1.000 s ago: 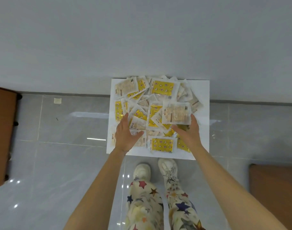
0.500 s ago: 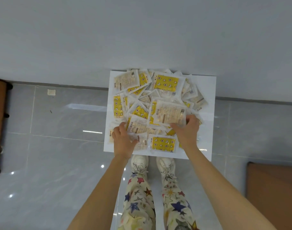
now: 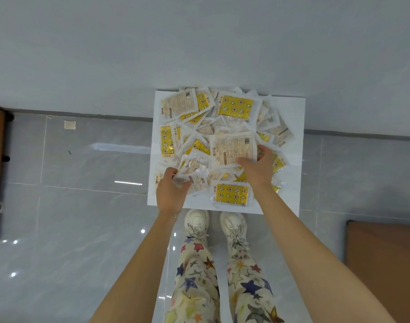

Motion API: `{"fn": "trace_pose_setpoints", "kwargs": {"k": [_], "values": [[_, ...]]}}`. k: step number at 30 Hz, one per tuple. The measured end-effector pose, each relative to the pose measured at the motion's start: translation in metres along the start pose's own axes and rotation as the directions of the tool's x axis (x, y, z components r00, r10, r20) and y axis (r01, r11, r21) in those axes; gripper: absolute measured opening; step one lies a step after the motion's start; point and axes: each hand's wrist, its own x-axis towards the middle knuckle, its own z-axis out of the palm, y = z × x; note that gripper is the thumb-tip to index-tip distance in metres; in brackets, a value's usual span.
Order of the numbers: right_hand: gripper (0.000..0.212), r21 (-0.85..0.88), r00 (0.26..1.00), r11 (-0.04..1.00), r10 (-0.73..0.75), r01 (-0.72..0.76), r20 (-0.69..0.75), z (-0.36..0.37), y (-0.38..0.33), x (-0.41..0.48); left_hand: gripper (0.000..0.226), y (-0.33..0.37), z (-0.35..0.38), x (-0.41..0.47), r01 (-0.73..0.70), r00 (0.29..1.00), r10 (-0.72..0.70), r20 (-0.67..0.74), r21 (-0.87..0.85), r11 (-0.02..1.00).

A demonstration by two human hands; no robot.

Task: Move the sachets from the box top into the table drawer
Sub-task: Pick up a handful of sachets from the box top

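Left hand (image 3: 172, 190) fingers clamped on sachets (image 3: 192, 166), right hand (image 3: 259, 167) seemingly gripping sachet (image 3: 233, 148)

Yellow-and-white sachets (image 3: 233, 194) on a white box top (image 3: 292, 127); star-patterned cream trousers (image 3: 199, 276); white shoes (image 3: 195, 221).

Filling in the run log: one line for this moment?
left hand: gripping pale clear-plastic sachet | right hand: on printed sachet | white box top: heaped | drawer: unseen

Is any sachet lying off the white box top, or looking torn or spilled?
None looks torn or spilled. The sachets lie in a loose, overlapping heap on the box top; a few at the far edge stick out slightly past it.
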Motion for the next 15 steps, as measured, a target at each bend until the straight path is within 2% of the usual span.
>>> {"fn": "trace_pose_setpoints", "kwargs": {"k": [3,6,8,13,15], "values": [[0.055,-0.088,0.999,0.995,-0.045,0.042,-0.028,0.005,-0.005,0.000,0.036,0.002,-0.005,-0.004,-0.011,1.000,0.008,-0.027,-0.117,0.993],[0.093,-0.230,0.997,0.971,-0.073,0.069,-0.007,0.014,-0.005,-0.002,0.038,0.004,-0.007,-0.003,-0.010,0.999,0.003,-0.034,-0.189,0.982],[0.111,-0.231,0.998,0.971,-0.068,0.065,-0.007,0.020,-0.007,-0.003,0.040,0.004,-0.007,0.000,-0.022,0.999,0.014,-0.042,-0.208,0.978],[0.106,0.006,0.997,0.999,-0.036,0.036,-0.071,0.024,-0.012,-0.010,0.044,-0.002,-0.007,0.006,0.020,0.998,-0.033,-0.047,-0.252,0.967],[0.093,0.059,0.997,0.998,-0.033,0.037,-0.076,0.020,-0.011,-0.012,0.039,-0.005,-0.009,0.008,0.039,0.999,-0.046,-0.018,-0.293,0.955]]}}
